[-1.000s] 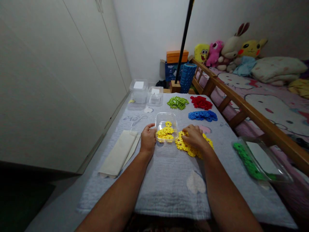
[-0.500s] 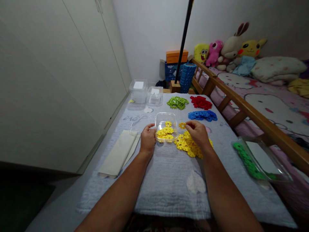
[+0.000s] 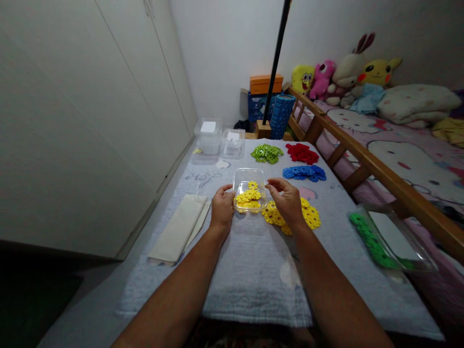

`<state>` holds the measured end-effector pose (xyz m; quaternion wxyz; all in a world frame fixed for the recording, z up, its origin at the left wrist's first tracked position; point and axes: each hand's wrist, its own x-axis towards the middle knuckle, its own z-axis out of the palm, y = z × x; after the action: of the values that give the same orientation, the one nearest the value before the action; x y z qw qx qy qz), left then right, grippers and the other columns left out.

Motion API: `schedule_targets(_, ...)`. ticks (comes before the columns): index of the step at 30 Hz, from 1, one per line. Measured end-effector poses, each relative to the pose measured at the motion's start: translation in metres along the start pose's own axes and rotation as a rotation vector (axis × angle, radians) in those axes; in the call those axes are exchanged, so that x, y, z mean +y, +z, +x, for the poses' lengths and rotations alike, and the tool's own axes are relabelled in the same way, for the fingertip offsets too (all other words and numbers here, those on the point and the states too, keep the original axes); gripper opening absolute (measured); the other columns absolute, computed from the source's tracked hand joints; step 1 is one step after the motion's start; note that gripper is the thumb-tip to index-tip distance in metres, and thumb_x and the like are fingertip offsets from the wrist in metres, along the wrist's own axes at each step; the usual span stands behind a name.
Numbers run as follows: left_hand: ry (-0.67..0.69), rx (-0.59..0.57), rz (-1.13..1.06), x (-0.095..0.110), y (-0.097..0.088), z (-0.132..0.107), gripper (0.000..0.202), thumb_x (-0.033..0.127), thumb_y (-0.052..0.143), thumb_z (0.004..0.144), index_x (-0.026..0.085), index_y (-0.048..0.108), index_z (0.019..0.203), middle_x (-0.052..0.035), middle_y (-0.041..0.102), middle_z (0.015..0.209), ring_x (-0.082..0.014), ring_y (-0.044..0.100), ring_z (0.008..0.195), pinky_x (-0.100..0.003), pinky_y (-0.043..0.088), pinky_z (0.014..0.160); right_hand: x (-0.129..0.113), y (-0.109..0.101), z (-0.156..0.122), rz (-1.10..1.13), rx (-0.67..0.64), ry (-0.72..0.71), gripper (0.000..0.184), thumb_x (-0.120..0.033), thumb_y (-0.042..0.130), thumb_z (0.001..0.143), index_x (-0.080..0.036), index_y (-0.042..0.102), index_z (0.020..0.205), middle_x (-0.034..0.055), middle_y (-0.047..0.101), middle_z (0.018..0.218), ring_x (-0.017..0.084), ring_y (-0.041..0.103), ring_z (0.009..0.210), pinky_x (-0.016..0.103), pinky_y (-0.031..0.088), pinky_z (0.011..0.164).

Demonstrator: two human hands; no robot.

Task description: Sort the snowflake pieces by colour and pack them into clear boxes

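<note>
A clear plastic tub (image 3: 240, 177), square with rounded corners, is sitting before the person on a soft, crinkled grey-blue cloth (image 3: 250, 275), with thin yellow discs (image 3: 249, 197), notched like flowers, heaping inside toward its six o'clock wall. More discs are lying flat and overlapping in a yellow pile (image 3: 311, 216) at the tub's four o'clock. Small plastic pieces are forming heaps beyond: lime ones (image 3: 267, 153) at one o'clock, red ones (image 3: 302, 153) at two, blue ones (image 3: 304, 173) between two and three. A smooth, folded off-white sheet (image 3: 177, 229) is lying at eight o'clock. Both forearms are reaching forward from six o'clock. The left hand (image 3: 222, 207) is curling round the tub's nine o'clock side, gripping it. The right hand (image 3: 289, 199) is bending in at three o'clock, thumb and forefinger nearly meeting by the rim; I can't tell whether they're pinching anything.
</note>
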<state>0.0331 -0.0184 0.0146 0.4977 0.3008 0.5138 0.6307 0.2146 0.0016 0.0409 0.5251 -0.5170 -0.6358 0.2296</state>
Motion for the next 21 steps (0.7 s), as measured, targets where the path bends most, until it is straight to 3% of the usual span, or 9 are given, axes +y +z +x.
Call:
schedule_targets(5,0.006,-0.004,0.009,-0.001,-0.001,0.001,0.04,0.031,0.065,0.069,0.015,0.061,0.106,0.0116,0.041,0.052,-0.0062,0.032,0.039,-0.019,0.027,0.039,0.011,-0.018,0.008,-0.081,-0.015,0.066,0.02,-0.032,0.06,0.082,-0.019,0.073,0.091,0.0056,0.075,0.086,0.02,0.065,0.077,0.032,0.048,0.073)
schedule_targets(9,0.003,-0.018,-0.002,-0.002,-0.001,0.001,0.04,0.032,0.065,0.07,0.016,0.06,0.106,0.0123,0.04,0.051,-0.0059,0.031,0.038,-0.018,0.025,0.038,0.023,-0.031,0.012,-0.352,-0.327,0.054,0.012,-0.024,0.062,0.08,-0.019,0.073,0.08,0.0056,0.071,0.085,0.02,0.063,0.083,0.033,0.045,0.079)
schedule_targets(12,-0.005,-0.018,-0.007,-0.001,0.0,0.001,0.04,0.031,0.065,0.07,0.015,0.06,0.107,0.0124,0.041,0.051,-0.0054,0.03,0.038,-0.018,0.026,0.039,0.021,-0.034,0.008,-0.591,-0.542,0.02,0.012,-0.027,0.07,0.078,-0.021,0.076,0.087,0.0072,0.069,0.094,0.024,0.059,0.095,0.035,0.041,0.087)
schedule_targets(15,-0.002,-0.016,-0.012,0.0,0.0,0.0,0.041,0.031,0.066,0.07,0.015,0.06,0.107,0.0119,0.043,0.053,-0.0051,0.031,0.038,-0.018,0.026,0.039,0.01,-0.03,0.001,-0.732,-0.665,0.042,0.02,-0.033,0.074,0.077,-0.023,0.076,0.094,0.0084,0.066,0.101,0.026,0.054,0.101,0.034,0.038,0.085)
schedule_targets(18,0.002,-0.016,-0.005,-0.001,-0.001,0.0,0.041,0.031,0.066,0.07,0.015,0.061,0.108,0.0118,0.043,0.053,-0.0054,0.032,0.038,-0.019,0.026,0.039,0.002,-0.025,-0.003,-0.775,-0.709,0.043,0.018,-0.031,0.074,0.076,-0.022,0.073,0.092,0.009,0.065,0.1,0.026,0.051,0.099,0.034,0.036,0.081)
schedule_targets(21,0.002,-0.017,0.0,-0.001,-0.001,0.0,0.041,0.031,0.066,0.071,0.015,0.06,0.108,0.0118,0.043,0.052,-0.0055,0.032,0.038,-0.019,0.027,0.039,0.005,-0.024,-0.003,-0.721,-0.669,0.038,0.012,-0.025,0.073,0.075,-0.021,0.069,0.086,0.0075,0.065,0.094,0.024,0.051,0.093,0.032,0.036,0.077)
